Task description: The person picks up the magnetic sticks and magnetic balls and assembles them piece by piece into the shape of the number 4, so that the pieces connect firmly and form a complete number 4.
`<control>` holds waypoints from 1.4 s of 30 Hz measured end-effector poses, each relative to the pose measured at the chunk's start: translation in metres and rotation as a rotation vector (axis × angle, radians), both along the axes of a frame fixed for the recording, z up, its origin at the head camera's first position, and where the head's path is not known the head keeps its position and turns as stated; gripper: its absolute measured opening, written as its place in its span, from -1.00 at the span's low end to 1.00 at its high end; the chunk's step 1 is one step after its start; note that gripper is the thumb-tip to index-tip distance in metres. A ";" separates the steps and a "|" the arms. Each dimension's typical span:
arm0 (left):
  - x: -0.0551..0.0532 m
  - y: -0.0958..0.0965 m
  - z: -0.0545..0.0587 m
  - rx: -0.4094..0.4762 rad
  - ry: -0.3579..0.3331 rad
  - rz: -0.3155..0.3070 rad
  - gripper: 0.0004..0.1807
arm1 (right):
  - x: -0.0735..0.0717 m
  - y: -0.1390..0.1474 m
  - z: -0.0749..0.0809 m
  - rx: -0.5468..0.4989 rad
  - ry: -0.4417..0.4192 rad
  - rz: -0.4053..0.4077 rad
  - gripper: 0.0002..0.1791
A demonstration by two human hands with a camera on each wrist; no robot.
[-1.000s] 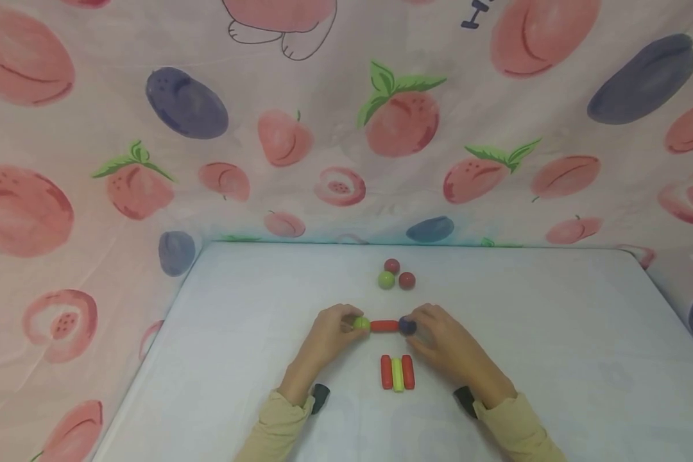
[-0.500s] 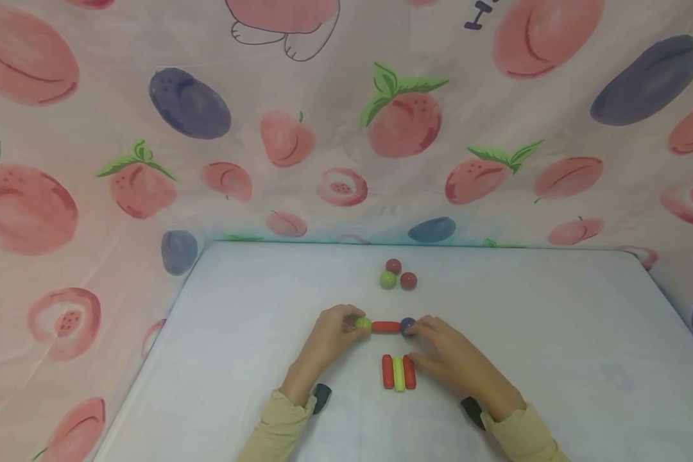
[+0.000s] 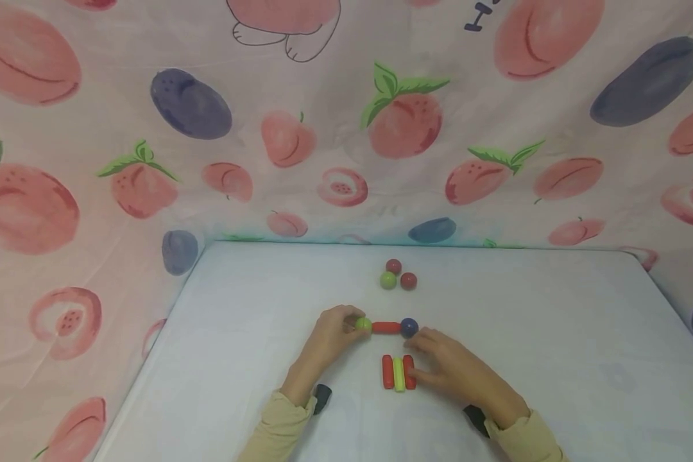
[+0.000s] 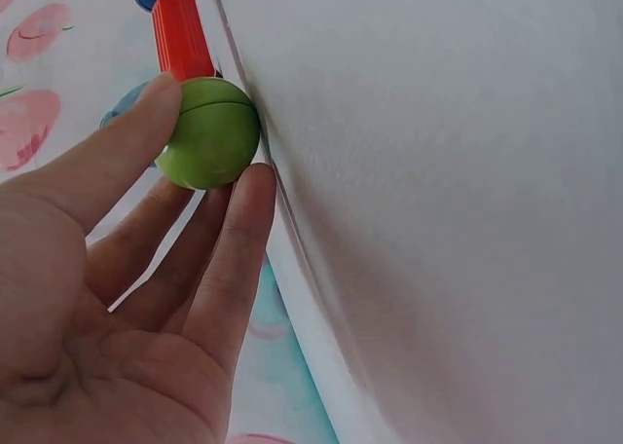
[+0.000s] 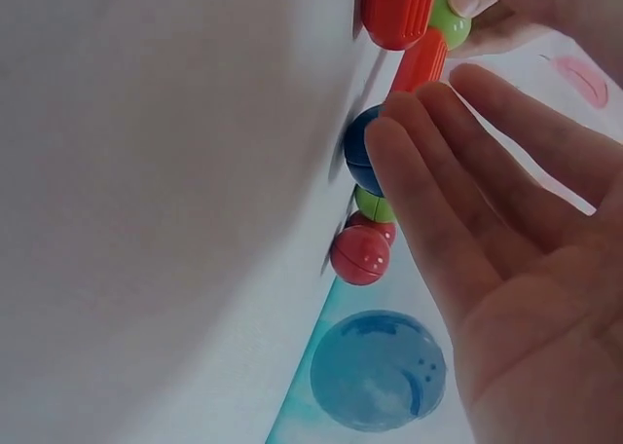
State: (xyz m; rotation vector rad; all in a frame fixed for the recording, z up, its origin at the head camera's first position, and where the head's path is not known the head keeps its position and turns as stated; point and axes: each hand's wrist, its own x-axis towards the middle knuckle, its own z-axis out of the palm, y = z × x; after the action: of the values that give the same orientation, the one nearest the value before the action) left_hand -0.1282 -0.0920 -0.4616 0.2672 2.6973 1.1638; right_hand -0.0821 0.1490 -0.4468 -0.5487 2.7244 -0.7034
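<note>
My left hand (image 3: 332,330) pinches a green ball (image 4: 209,132) between thumb and fingers. A red ribbed rod (image 3: 385,328) joins that ball to a dark blue ball (image 3: 409,328), so the three lie in one row. My right hand (image 3: 453,366) is off the blue ball, its fingers fairly straight and holding nothing. Its fingertips are close beside the blue ball, and the thumb tip overlaps the right one of two loose red rods (image 3: 387,372) in the head view. Between those two lies a yellow-green rod (image 3: 399,375).
Behind the joined row sit two red balls (image 3: 408,281) and a loose green ball (image 3: 388,280), grouped together. The white table (image 3: 265,282) ends at a back wall of fruit-print cloth (image 3: 335,128). Dark wrist cameras show under both sleeves.
My right hand has let go of the blue ball and moved down and right, toward the loose rods. My left hand keeps its pinch on the green ball.
</note>
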 end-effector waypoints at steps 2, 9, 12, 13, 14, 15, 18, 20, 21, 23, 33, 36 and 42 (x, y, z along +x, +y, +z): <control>0.000 0.000 0.000 0.002 0.001 0.001 -0.64 | 0.000 0.001 -0.001 -0.006 -0.011 0.018 -0.51; 0.000 0.000 -0.001 0.017 0.009 0.000 -0.64 | 0.002 0.005 -0.004 -0.024 -0.005 0.094 -0.51; 0.000 0.000 -0.002 0.019 0.011 -0.001 -0.64 | 0.003 0.005 -0.006 -0.019 0.005 0.108 -0.51; 0.000 0.000 -0.002 0.020 0.011 0.000 -0.64 | 0.004 0.005 -0.006 -0.021 0.010 0.114 -0.51; 0.000 0.000 -0.002 0.019 0.013 -0.001 -0.64 | 0.004 0.005 -0.006 -0.025 0.015 0.118 -0.50; 0.001 0.000 -0.002 0.019 0.014 -0.001 -0.64 | 0.004 0.005 -0.007 -0.026 0.017 0.122 -0.50; 0.001 0.000 -0.002 0.022 0.019 -0.001 -0.64 | 0.005 0.005 -0.007 -0.026 0.020 0.131 -0.47; 0.001 0.000 -0.002 0.023 0.017 -0.001 -0.64 | 0.004 0.005 -0.006 -0.026 0.020 0.133 -0.46; 0.002 0.000 -0.002 0.024 0.015 0.000 -0.63 | 0.004 0.006 -0.006 -0.026 0.020 0.135 -0.46; 0.002 0.000 -0.002 0.026 0.014 0.000 -0.63 | 0.004 0.006 -0.006 -0.032 0.025 0.139 -0.46; 0.002 -0.003 -0.001 0.082 -0.017 0.028 -0.56 | 0.004 0.006 -0.010 -0.039 0.068 0.160 -0.49; 0.002 -0.003 -0.002 0.089 -0.012 0.034 -0.57 | 0.004 0.006 -0.011 -0.034 0.068 0.157 -0.50; 0.002 -0.002 -0.003 0.080 -0.019 0.045 -0.61 | 0.004 0.006 -0.009 -0.032 0.065 0.151 -0.49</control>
State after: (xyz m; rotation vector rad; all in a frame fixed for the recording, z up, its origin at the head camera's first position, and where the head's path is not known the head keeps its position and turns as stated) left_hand -0.1265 -0.0942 -0.4644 0.2063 2.6574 1.2821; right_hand -0.0784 0.1545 -0.4561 -0.7877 2.6994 -0.7024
